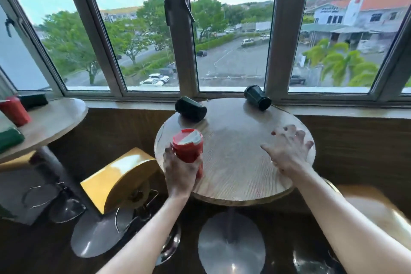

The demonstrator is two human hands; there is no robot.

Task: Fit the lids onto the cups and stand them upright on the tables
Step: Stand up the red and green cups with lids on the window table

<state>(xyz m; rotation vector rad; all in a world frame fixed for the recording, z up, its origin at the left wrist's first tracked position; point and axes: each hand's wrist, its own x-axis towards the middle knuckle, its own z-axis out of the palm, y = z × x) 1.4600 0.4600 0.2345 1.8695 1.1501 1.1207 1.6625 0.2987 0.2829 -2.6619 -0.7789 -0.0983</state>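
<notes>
Both forearms reach over the round table (233, 162). Left hand (181, 171) grasps the lidded red cup (188, 145) around its lower body, at the table's near-left edge; it looks light, rigid and smooth. Right hand (289, 151) hovers with fingers spread, empty.

Both forearms are bare, with no sleeves in sight up to the frame's lower edge. The right hand (289, 151) has red-painted nails on the fingertips that show. The left hand (181, 172) shows dark smudgy mottling across its back.
</notes>
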